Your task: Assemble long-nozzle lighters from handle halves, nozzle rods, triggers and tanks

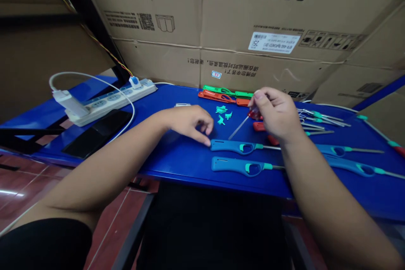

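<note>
Left hand (191, 123) is empty, fingers loosely curled with a small gap to the thumb, right by the butt end of the upper blue lighter (232, 146). Can't tell if it's actually touching. Right hand (276, 112), at 3 o'clock from it, has a closed grip on the red-handled screwdriver (242, 125), shaft slanting down toward 8 o'clock. The tip's just beside that lighter's top edge; no idea if it's touching the table (182, 156).

Honestly, I'd want the left fingers pinning the lighter's body, well out of the tip's path, cos that smooth plastic probably skates. A steeper shaft would likely slip less than that low slant, and light pressure beats muscling it.

Lower blue lighter (234, 165) lies at 6 o'clock from the upper one, so watch for bumps. Small teal bits (221, 110) sit around 11 o'clock from it, easy to flick away with a sleeve or wrist. Green casing (218, 90) and orange casing (218, 96) are up at 12.
</note>
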Demonstrator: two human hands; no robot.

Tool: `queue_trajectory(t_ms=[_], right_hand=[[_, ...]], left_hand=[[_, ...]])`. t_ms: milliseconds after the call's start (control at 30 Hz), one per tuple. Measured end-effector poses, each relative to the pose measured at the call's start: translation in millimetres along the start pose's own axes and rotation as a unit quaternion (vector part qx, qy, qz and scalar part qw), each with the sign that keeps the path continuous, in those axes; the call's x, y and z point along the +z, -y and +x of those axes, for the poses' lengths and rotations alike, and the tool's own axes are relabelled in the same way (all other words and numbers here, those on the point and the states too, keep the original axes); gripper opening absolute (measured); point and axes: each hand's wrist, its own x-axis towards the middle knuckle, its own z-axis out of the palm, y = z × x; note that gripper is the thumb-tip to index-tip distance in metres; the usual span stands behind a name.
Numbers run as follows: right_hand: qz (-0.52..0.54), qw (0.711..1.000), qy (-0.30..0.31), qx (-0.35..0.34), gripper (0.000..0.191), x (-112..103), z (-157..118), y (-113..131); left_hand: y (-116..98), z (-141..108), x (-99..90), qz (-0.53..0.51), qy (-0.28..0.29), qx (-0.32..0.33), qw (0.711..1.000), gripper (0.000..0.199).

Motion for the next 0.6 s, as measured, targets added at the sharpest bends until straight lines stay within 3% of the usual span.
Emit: queue_trajectory(t_ms=[100, 200, 367, 600], right_hand=[[-0.014, 0.993, 0.082, -0.078, 0.039, 5.5, -13.1, 15.5], [-0.021, 0.97, 0.171, -0.17, 0.031, 15.8, -24.9, 26.9], [-0.01, 0.942, 0.242, -0.233, 0.021, 26.7, -30.1, 29.9], [-0.06, 0.924, 0.253, -0.281, 0.027, 27.6, -31.6, 35.0]], left_hand=[[-18.9, 4.3, 10.0, -0.069, 0.091, 0.062, 0.992, 0.04], [-27.6, 8.4, 21.2, -0.088, 0.115, 0.085, 0.986, 0.058], [-26.1, 8.7, 26.6, -0.086, 0.096, 0.104, 0.986, 0.035], [-28.3, 9.5, 31.5, -0.071, 0.086, 0.104, 0.988, 0.027]])
